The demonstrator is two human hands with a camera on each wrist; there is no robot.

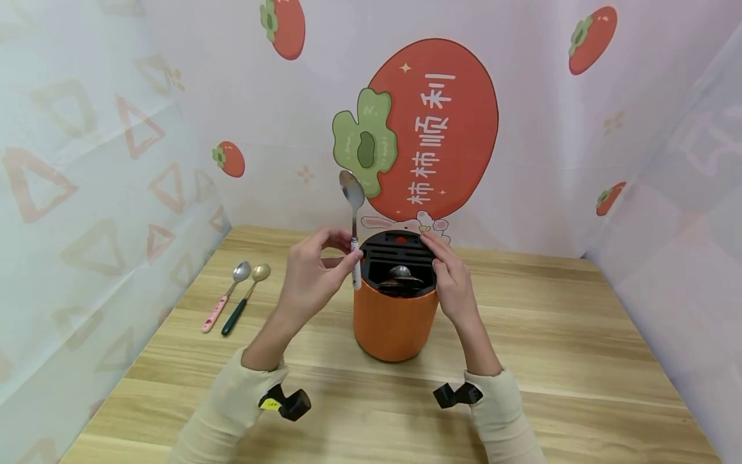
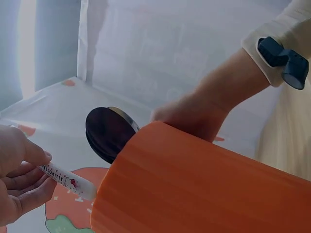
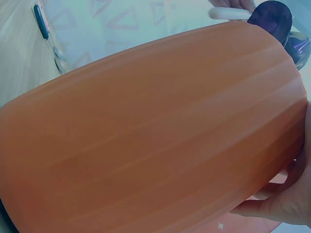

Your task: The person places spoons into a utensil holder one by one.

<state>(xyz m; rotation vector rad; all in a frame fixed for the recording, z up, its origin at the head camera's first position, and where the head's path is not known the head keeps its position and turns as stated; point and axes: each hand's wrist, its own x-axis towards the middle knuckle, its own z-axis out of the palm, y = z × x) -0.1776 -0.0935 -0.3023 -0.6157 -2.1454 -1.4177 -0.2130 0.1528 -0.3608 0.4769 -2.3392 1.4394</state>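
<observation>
My left hand [image 1: 313,274] pinches a metal spoon [image 1: 351,190] upright by its white handle, bowl up, at the left rim of an orange utensil holder [image 1: 395,325]. In the left wrist view the white handle [image 2: 70,180] shows Hello Kitty lettering, its end close to the holder's rim. My right hand [image 1: 456,283] holds the holder's upper right side, fingers along the black slotted top [image 1: 400,248]. Dark rounded spoon bowls [image 2: 111,133] stick out of the holder's opening; their handles are hidden inside.
On the wooden table [image 1: 551,361], to the left, lie a spoon with a pink handle [image 1: 216,314] and another with a dark green handle [image 1: 234,317]. Patterned cloth walls [image 1: 522,193] close off the back and both sides.
</observation>
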